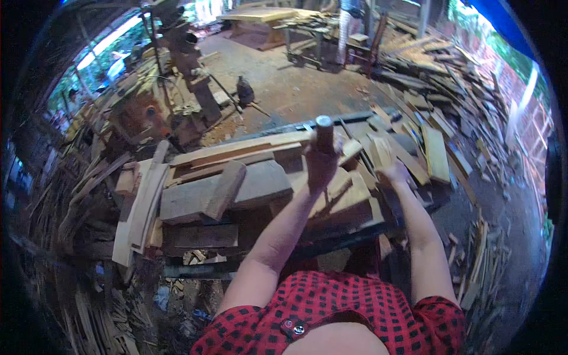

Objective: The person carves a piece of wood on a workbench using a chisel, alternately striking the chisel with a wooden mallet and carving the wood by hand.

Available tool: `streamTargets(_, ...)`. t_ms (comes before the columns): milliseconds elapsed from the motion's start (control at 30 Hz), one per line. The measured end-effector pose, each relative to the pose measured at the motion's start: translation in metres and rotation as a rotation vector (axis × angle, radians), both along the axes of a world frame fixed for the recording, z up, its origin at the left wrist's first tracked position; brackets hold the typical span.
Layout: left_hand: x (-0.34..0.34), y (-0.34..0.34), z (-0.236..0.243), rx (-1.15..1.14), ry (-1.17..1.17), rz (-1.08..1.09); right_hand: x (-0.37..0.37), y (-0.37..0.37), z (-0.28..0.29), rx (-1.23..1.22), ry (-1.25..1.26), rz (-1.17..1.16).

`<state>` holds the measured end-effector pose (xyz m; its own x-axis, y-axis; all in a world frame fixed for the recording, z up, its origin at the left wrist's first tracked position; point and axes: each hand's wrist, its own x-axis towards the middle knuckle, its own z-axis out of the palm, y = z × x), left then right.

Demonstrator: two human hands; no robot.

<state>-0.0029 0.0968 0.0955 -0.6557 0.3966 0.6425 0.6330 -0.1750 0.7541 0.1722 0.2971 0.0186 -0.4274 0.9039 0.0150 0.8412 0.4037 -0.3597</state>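
Note:
My left hand point(321, 165) is closed round a dark, round wooden piece point(324, 137) that stands up out of the fist and has a pale end; its lower part is hidden, so I cannot tell whether it is a tool. To the right, my right hand point(393, 174) grips the near end of a pale wooden block point(381, 151). The fingers there are partly blurred. Both hands are above a workbench heaped with offcuts. A wide grey-brown board point(257, 182) lies left of my left hand, with a shorter brown piece point(226, 189) across it.
Long pale strips point(142, 207) lie at the bench's left end. A squared yellowish block point(436, 154) is at its right. Stacked scrap wood point(444, 83) lines the far right. Beyond the bench are a dark bottle-shaped object point(244, 90), a wooden table point(260, 14) and a standing person point(345, 29).

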Motion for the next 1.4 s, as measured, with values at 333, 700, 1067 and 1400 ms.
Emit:
streamTargets(333,0.019,0.006,0.005,-0.04,0.343,0.025,-0.045,-0.089,0.194,-0.327,0.716,0.789)
streamTargets(700,0.011,-0.093,-0.06,-0.608,0.237,-0.152,-0.084,-0.119,0.219,-0.235,0.094,0.72)
streamTargets(1067,0.017,-0.114,-0.104,-0.847,0.557,0.009,-0.045,-0.029,0.17,-0.697,0.522,0.272)
streamTargets(1400,0.015,-0.115,-0.101,-0.771,0.587,0.013,0.121,-0.13,-0.003,-1.242,0.796,0.141)
